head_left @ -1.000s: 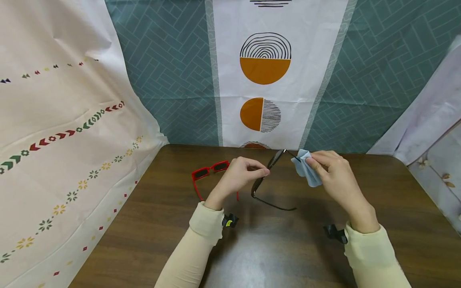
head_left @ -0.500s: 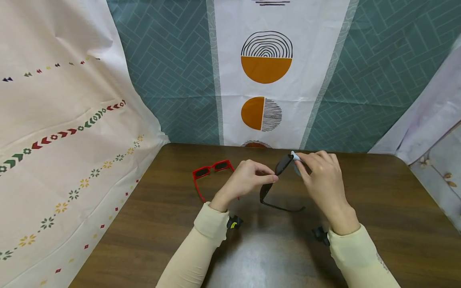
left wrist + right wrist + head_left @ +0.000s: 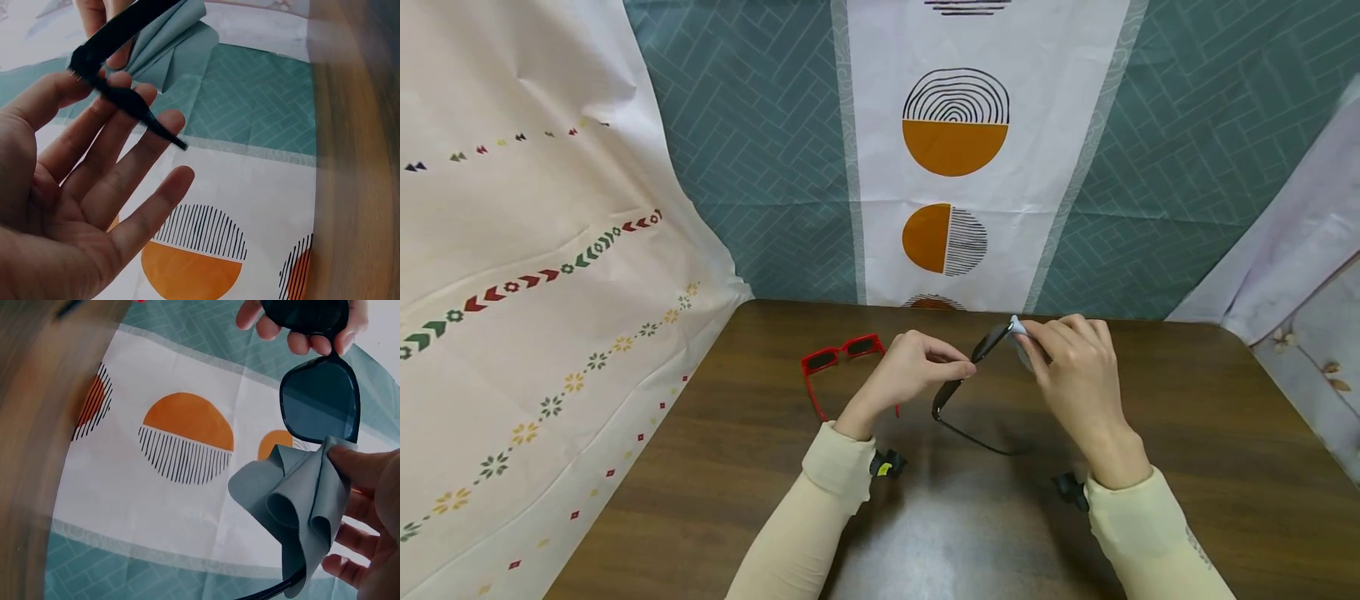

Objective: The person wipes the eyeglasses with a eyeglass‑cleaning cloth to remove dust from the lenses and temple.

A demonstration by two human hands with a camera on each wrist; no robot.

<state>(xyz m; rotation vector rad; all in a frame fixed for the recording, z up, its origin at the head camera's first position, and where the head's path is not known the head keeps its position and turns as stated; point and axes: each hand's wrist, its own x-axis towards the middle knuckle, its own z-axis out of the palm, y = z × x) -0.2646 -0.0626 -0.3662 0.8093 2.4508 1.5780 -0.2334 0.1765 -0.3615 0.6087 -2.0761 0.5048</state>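
My left hand (image 3: 912, 372) pinches a pair of black sunglasses (image 3: 320, 400) near the bridge between thumb and fingers. The sunglasses are tilted above the table, one temple hanging down toward the right in the head view. In my right hand (image 3: 1075, 379) is a light blue cleaning cloth (image 3: 300, 494), folded and pinched over the frame's outer corner, where lens and temple meet. The right wrist view shows a temple coming out below the cloth. Red sunglasses (image 3: 838, 354) with dark lenses lie on the table, partly hidden behind my left hand.
The brown wooden table (image 3: 715, 500) reaches back to a patterned teal and white curtain (image 3: 775, 150). A cream cloth with printed flowers (image 3: 550, 292) hangs along the left side, and a pale curtain (image 3: 1300, 333) on the right.
My right hand has moved left with the cloth, from the temple to the frame's corner. The left hand and black sunglasses shifted slightly right; in the last half second they have tilted a little.
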